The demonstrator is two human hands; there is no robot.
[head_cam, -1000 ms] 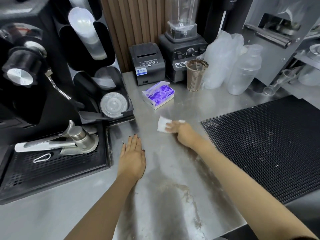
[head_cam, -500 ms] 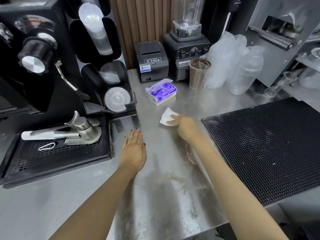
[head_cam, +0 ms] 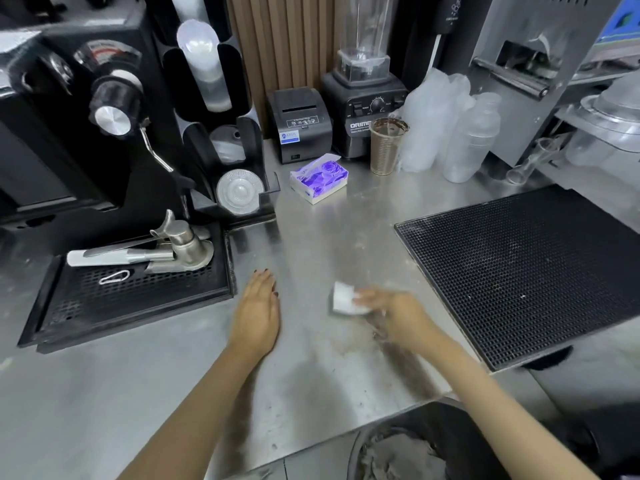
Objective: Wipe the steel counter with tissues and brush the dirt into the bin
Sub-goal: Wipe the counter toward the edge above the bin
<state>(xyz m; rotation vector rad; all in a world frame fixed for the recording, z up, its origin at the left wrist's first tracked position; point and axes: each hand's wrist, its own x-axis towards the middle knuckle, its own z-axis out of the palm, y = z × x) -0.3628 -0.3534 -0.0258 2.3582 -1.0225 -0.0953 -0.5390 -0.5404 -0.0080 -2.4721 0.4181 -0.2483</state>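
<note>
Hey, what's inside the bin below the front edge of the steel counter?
The bin holds a grey, crumpled heap, too blurred to identify. The right forearm crosses over its right part and the frame's edge cuts off the bottom, so the rest stays hidden.
</note>
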